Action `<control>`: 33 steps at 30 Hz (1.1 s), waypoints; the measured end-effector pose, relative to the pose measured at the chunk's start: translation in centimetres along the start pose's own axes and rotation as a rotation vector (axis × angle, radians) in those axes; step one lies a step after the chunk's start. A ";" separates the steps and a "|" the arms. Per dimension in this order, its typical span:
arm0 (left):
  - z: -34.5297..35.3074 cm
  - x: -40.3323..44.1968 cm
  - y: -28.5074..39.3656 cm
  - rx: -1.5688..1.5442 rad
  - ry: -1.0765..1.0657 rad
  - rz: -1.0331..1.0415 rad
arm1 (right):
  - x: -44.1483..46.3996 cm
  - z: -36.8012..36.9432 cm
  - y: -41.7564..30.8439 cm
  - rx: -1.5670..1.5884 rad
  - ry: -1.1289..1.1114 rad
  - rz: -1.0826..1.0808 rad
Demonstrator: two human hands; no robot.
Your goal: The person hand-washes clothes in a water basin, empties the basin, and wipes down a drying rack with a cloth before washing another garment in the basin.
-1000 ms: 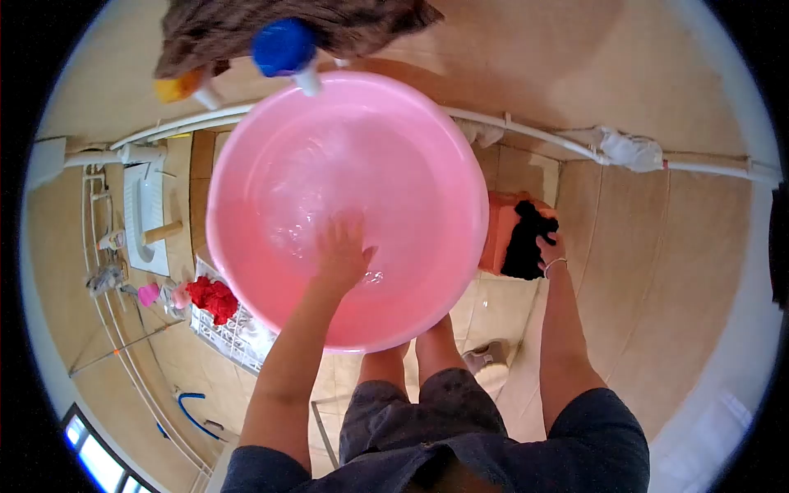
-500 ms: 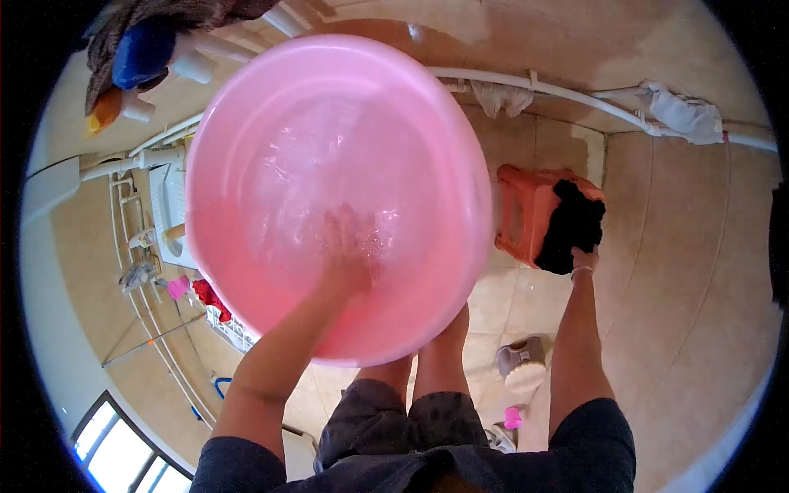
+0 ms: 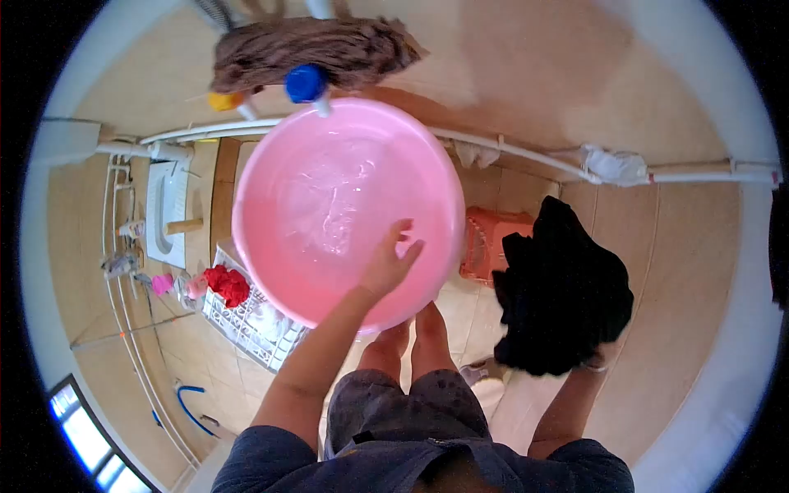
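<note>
A large round pink basin (image 3: 261, 263) with water in it is in front of my legs. My left hand (image 3: 393, 264) is over the right part of the basin, its thumb and fingers apart, with nothing in it. Off to the right, my right hand (image 3: 602, 358) grips the lower edge of a black garment (image 3: 563, 283), which is bunched and hangs up in the air; its fingers are mostly hidden by the fabric. Behind the garment, partly covered, stands an orange plastic stool (image 3: 483, 242).
A brown towel (image 3: 312, 51) hangs above the basin, near a blue-topped tap (image 3: 306, 84) and a yellow one (image 3: 225, 102). On the left, a red cloth (image 3: 227, 285) lies by a white crate (image 3: 275, 341). Beyond is a squat toilet (image 3: 167, 214). White pipes run along the wall.
My left hand has come up out of the water and moved right. My right hand has lifted the black garment off the stool toward me. The view has shifted.
</note>
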State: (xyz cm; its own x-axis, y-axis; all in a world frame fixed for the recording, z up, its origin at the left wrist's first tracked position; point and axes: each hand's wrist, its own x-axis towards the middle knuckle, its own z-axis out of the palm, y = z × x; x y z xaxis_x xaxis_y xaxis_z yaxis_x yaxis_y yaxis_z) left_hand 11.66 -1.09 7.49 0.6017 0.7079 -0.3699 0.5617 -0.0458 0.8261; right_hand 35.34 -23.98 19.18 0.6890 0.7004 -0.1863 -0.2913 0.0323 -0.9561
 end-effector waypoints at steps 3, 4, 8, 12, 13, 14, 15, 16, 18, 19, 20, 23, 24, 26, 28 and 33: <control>-0.9 -1.6 5.0 -0.689 -0.097 -0.080 | 1.0 4.9 -1.2 -0.125 -0.226 -0.041; -1.2 -2.2 6.1 -1.091 -0.143 -0.073 | 1.5 6.6 -0.7 -0.192 -0.302 -0.044; -3.0 -2.9 2.6 -1.418 0.013 0.059 | 4.3 14.9 2.3 -0.279 -0.571 0.093; -8.4 -4.2 -4.0 -1.476 0.468 -0.224 | 8.0 22.7 6.1 -0.612 -0.753 0.062; -9.4 -4.4 -5.0 -1.229 0.541 -0.301 | 9.1 23.5 9.1 -0.614 -0.718 0.094; -9.6 -4.0 -5.6 -1.235 0.554 -0.308 | 10.1 24.6 11.3 -0.756 -0.722 0.113; -9.4 -3.3 -6.1 -0.933 0.745 -0.288 | 10.9 25.5 13.1 -0.900 -0.726 0.128; -9.3 -2.5 -7.0 -0.617 0.914 -0.268 | 11.5 26.0 15.0 -0.903 -0.740 0.131; -8.4 -0.8 -9.2 -0.313 0.989 -0.220 | 12.3 26.9 18.2 -0.992 -0.594 -0.161; -8.2 -0.3 -8.1 -0.099 0.977 -0.241 | 12.3 27.6 18.6 -0.999 -0.609 -0.153; -7.3 0.4 -8.2 0.009 0.869 -0.301 | 12.3 28.3 19.1 -1.173 -0.622 -0.213; -5.4 1.8 -8.8 0.252 0.463 -0.547 | 10.2 29.2 22.6 -1.614 -0.688 -0.350; -5.5 2.1 -9.3 0.275 0.421 -0.553 | 10.5 29.0 23.4 -1.605 -0.701 -0.353; -5.5 2.4 -10.1 0.295 0.372 -0.571 | 11.8 28.2 24.7 -1.596 -0.727 -0.347; -5.6 2.7 -9.6 0.401 0.381 -0.594 | 14.0 29.3 24.0 -1.742 -0.838 -0.146; -4.5 3.8 -10.9 -0.684 0.899 -0.359 | 15.3 32.2 24.9 -1.611 -0.353 -0.127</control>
State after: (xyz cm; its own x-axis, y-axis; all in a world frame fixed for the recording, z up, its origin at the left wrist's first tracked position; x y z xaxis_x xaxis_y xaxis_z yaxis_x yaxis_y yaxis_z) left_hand 5.28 5.30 -1.00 -0.2972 0.8570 -0.4210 0.0324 0.4498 0.8926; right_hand 17.27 10.47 -0.24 0.4125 0.8755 -0.2516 0.8498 -0.4693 -0.2399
